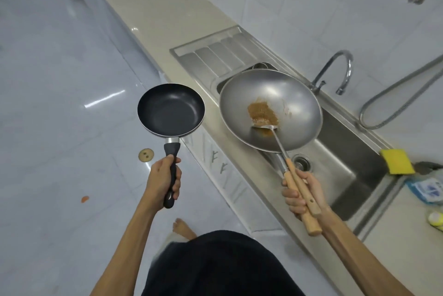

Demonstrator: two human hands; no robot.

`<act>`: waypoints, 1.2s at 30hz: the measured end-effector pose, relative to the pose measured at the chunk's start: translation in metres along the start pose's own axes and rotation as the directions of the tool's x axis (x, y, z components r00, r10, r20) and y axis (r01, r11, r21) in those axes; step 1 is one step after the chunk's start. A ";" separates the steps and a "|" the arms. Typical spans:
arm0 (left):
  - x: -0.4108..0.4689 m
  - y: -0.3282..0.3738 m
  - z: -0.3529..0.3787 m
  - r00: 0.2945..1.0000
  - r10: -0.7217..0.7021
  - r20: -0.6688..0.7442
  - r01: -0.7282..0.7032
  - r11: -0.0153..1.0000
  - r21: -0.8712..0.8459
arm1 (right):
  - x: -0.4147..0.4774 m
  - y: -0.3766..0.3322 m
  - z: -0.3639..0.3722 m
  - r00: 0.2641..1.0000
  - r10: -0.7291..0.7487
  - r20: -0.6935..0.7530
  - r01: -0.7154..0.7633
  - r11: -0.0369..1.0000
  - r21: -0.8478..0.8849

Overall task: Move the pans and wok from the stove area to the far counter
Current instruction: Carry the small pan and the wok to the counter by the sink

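Note:
My left hand (pixel 163 179) grips the black handle of a small black non-stick frying pan (pixel 170 110), held level over the floor just left of the counter edge. My right hand (pixel 303 191) is closed around two wooden handles together: the handle of a grey steel wok (pixel 290 94) and that of a metal spatula (pixel 266 126) whose blade rests inside the wok. The wok hangs over the sink and has a brown food residue at its middle. The beige counter (pixel 153 3) stretches away at the top left.
A steel sink (pixel 345 168) with a ribbed drainboard (pixel 215 53) and a curved tap (pixel 340 70) lies under the wok. A yellow sponge (pixel 396 161), a blue cloth and a bottle sit at the right. My bare foot (pixel 183 227) stands on the glossy tiled floor.

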State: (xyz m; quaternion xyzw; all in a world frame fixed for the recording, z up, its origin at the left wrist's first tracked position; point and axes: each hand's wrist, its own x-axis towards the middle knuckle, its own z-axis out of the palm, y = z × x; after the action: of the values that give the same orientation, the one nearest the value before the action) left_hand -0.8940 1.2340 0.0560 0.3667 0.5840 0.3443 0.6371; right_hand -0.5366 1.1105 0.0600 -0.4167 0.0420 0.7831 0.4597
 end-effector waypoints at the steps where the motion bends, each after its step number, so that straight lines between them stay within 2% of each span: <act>1: 0.017 0.011 -0.015 1.000 -0.003 0.014 0.003 1.000 0.004 | 0.018 -0.002 0.016 1.000 -0.006 -0.004 0.006 1.000 0.011; 9: 0.142 0.092 -0.115 0.998 -0.033 0.053 0.032 0.999 0.004 | 0.144 -0.027 0.143 0.999 -0.036 0.002 0.036 0.997 0.071; 19: 0.315 0.187 -0.187 0.996 -0.003 0.094 -0.001 0.999 0.039 | 0.293 -0.084 0.263 0.992 -0.123 -0.001 0.123 0.991 0.056; 27: 0.449 0.257 -0.225 0.990 0.015 0.140 -0.025 0.997 0.069 | 0.387 -0.139 0.327 0.975 -0.186 -0.125 0.202 0.971 0.130; 30: 0.497 0.284 -0.229 0.991 -0.031 0.134 0.022 0.998 0.066 | 0.416 -0.155 0.353 0.974 -0.175 -0.143 0.199 0.965 0.173; 36: 0.596 0.324 -0.214 0.960 -0.094 0.263 0.070 0.992 0.101 | 0.459 -0.173 0.381 0.955 -0.227 -0.192 0.274 0.923 0.270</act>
State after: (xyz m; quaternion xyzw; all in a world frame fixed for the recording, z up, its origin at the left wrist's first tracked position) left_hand -1.0627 1.9245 0.0341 0.4138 0.5224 0.2382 0.7065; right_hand -0.7456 1.6952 0.0450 -0.4058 0.1401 0.6676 0.6083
